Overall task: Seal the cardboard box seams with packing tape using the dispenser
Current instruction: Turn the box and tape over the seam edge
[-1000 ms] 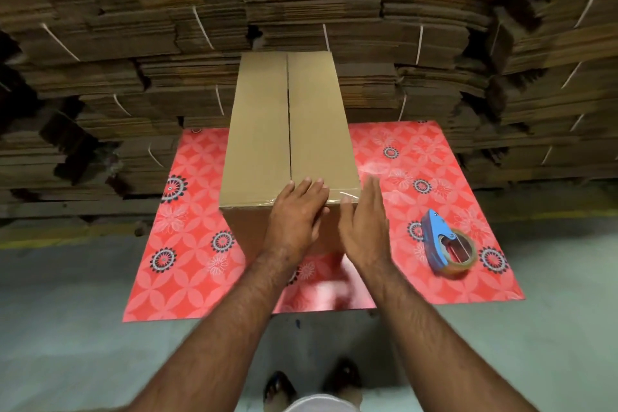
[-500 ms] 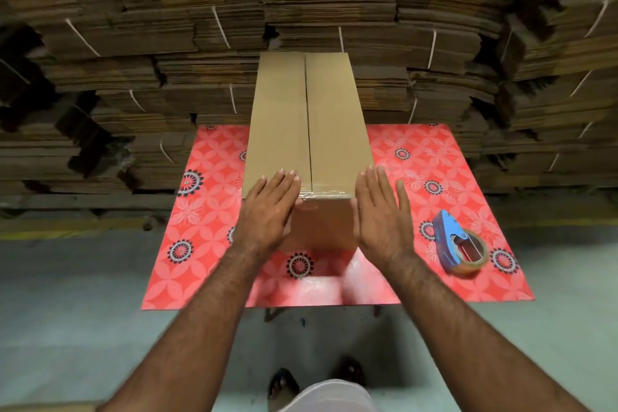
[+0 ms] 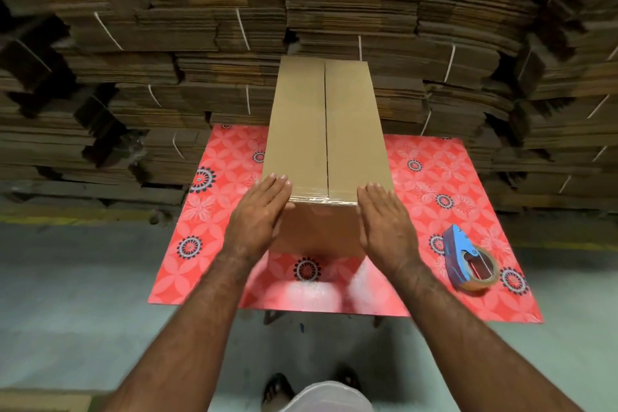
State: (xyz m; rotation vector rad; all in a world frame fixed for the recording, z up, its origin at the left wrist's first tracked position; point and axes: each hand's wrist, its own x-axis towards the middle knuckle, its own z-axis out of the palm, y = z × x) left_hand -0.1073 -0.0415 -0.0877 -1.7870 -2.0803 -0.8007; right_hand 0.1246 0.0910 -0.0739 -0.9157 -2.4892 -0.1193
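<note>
A tall, narrow cardboard box (image 3: 326,130) stands upright in the middle of a counter (image 3: 444,184) covered in red flowered sheeting; its two top flaps meet in a centre seam (image 3: 326,124) that runs away from the viewer and looks bare along most of its length; a short strip of clear packing tape (image 3: 317,196) crosses the near top edge and folds down over the front face. The left hand (image 3: 255,219) lies flat against the box's near left corner, fingers straight and together, its grip wide and holding nothing; the right hand (image 3: 384,222) mirrors it at the near right corner, likewise flat and empty. The blue tape dispenser (image 3: 468,259), its roll mounted, rests on the counter to the right, near the right wrist but apart from it. Behind the counter rise high stacks of flattened, tied cardboard (image 3: 200,43); below is a grey floor (image 3: 67,311).

Judging from this, most of the centre seam remains to be taped. The box is tall on a small base, so a push from one palm alone could tip or slide it; the flaps may spring apart if pressure is released before the dispenser is fetched, leaving a crooked or wrinkled seal.
</note>
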